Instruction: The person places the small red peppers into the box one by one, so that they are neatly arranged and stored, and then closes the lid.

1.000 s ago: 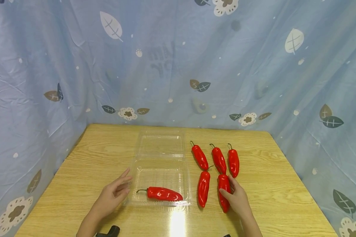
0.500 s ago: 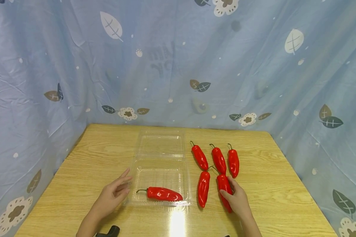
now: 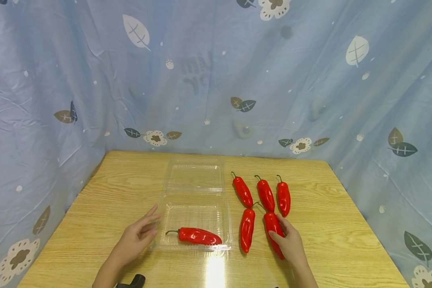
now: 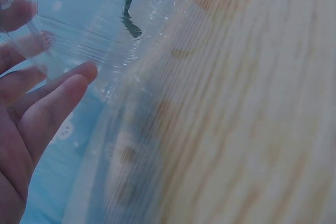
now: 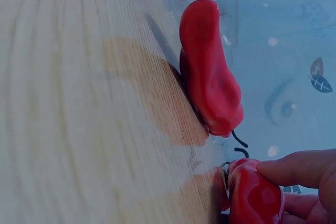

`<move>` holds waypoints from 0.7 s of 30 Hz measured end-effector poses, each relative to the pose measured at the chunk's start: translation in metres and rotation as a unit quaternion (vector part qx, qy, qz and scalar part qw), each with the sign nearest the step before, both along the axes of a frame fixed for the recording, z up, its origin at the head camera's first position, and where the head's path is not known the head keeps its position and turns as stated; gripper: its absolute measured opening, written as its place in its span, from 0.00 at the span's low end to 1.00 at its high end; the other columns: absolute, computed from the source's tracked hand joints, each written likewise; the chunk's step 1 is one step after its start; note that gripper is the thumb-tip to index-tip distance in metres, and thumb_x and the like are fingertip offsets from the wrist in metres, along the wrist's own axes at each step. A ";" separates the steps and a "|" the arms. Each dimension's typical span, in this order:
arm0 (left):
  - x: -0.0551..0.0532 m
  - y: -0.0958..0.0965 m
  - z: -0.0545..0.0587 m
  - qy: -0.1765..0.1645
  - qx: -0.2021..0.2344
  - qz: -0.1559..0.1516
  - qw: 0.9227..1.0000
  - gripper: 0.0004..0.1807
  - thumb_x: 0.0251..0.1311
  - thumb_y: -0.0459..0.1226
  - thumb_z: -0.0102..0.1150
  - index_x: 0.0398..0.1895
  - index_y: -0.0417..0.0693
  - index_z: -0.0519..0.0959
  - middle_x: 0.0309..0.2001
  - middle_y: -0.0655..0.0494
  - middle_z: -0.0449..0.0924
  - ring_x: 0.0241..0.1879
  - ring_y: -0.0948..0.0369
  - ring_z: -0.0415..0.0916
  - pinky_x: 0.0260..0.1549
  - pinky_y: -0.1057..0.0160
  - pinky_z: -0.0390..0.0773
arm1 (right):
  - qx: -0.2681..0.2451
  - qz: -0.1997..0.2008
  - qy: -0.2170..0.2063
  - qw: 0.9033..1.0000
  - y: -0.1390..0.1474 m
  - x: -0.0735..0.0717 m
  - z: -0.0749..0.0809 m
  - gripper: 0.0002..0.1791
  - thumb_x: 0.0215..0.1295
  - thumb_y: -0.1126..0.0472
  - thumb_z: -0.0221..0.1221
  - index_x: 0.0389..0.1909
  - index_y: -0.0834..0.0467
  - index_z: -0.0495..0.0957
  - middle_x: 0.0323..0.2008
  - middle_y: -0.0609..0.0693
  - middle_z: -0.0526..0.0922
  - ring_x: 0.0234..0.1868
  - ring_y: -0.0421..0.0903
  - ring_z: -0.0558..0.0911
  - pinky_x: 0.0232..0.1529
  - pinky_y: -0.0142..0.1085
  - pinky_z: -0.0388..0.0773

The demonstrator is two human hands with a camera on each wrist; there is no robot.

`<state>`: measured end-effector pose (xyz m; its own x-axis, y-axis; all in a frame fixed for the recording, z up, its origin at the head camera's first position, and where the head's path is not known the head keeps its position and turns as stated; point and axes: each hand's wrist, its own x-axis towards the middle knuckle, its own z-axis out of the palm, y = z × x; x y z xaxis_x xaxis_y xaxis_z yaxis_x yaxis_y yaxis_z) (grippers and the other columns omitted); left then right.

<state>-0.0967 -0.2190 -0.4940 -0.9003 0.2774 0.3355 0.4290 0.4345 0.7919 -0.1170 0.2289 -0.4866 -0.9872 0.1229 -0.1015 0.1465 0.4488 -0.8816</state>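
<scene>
Between the thumb and fingers of my right hand (image 3: 289,240) is a red chili pepper (image 3: 272,228), pinched near its middle; the right wrist view shows the thumb on the pepper (image 5: 254,195). Just left of it lies a second red pepper (image 3: 247,230). My left hand (image 3: 137,240) stays beside the left edge of a clear plastic clamshell box (image 3: 192,212), its fingers loosely bent and holding nothing. In the left wrist view those fingers (image 4: 58,98) are close to the clear wall; whether they touch it I cannot tell. Inside the box one red pepper (image 3: 199,236) lies crosswise, its green stem pointing left.
Behind the gripped pepper, a row of three more red peppers lies on the wooden table (image 3: 331,224), among them the right one (image 3: 283,198). The box's lid (image 3: 196,176) is folded back, away from the person. A blue patterned curtain (image 3: 209,80) surrounds the table.
The pepper in my right hand has turned slightly, its lower end swinging right, and its stem now shows. My left hand and the box have stayed put.
</scene>
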 end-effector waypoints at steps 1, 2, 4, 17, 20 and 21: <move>0.000 0.000 0.000 0.001 -0.001 0.000 1.000 0.21 0.64 0.30 0.55 0.60 0.32 0.69 0.71 0.38 0.54 0.52 0.44 0.75 0.46 0.75 0.78 | -0.001 0.000 0.001 1.000 0.000 0.000 0.000 0.36 0.60 0.69 0.60 0.69 0.65 0.58 0.67 0.64 0.64 0.67 0.59 0.66 0.62 0.40 0.70; 0.000 0.000 0.000 0.001 -0.001 0.000 1.000 0.21 0.64 0.30 0.54 0.60 0.32 0.69 0.71 0.38 0.54 0.52 0.44 0.75 0.46 0.75 0.78 | -0.002 0.000 -0.001 1.000 0.000 0.000 0.000 0.36 0.60 0.69 0.60 0.69 0.65 0.58 0.67 0.64 0.64 0.67 0.58 0.66 0.61 0.39 0.70; 0.000 0.000 0.000 0.003 -0.002 0.000 1.000 0.21 0.64 0.30 0.54 0.60 0.32 0.69 0.71 0.38 0.54 0.52 0.44 0.76 0.46 0.75 0.77 | -0.003 -0.001 -0.003 1.000 0.000 0.000 0.000 0.36 0.60 0.69 0.60 0.69 0.64 0.59 0.67 0.64 0.64 0.66 0.58 0.66 0.61 0.40 0.71; 0.000 0.000 0.000 0.005 -0.004 0.002 1.000 0.21 0.64 0.30 0.55 0.60 0.31 0.69 0.71 0.37 0.55 0.49 0.43 0.77 0.45 0.75 0.78 | -0.015 -0.004 -0.007 1.000 -0.001 0.002 0.010 0.35 0.61 0.68 0.60 0.69 0.62 0.60 0.67 0.64 0.65 0.66 0.58 0.67 0.55 0.28 0.72; 0.000 0.000 0.000 0.004 -0.004 0.002 1.000 0.21 0.64 0.30 0.55 0.60 0.31 0.69 0.71 0.37 0.55 0.49 0.43 0.77 0.45 0.75 0.78 | -0.019 -0.008 -0.007 1.000 -0.001 0.003 0.013 0.35 0.61 0.68 0.61 0.69 0.62 0.61 0.67 0.64 0.65 0.66 0.58 0.67 0.53 0.25 0.72; 0.000 0.000 0.000 0.004 -0.005 0.003 1.000 0.21 0.64 0.30 0.55 0.60 0.31 0.69 0.71 0.37 0.55 0.49 0.43 0.77 0.45 0.75 0.78 | -0.020 -0.008 -0.005 1.000 -0.001 0.003 0.013 0.34 0.61 0.68 0.61 0.69 0.62 0.61 0.66 0.64 0.65 0.65 0.58 0.67 0.53 0.26 0.72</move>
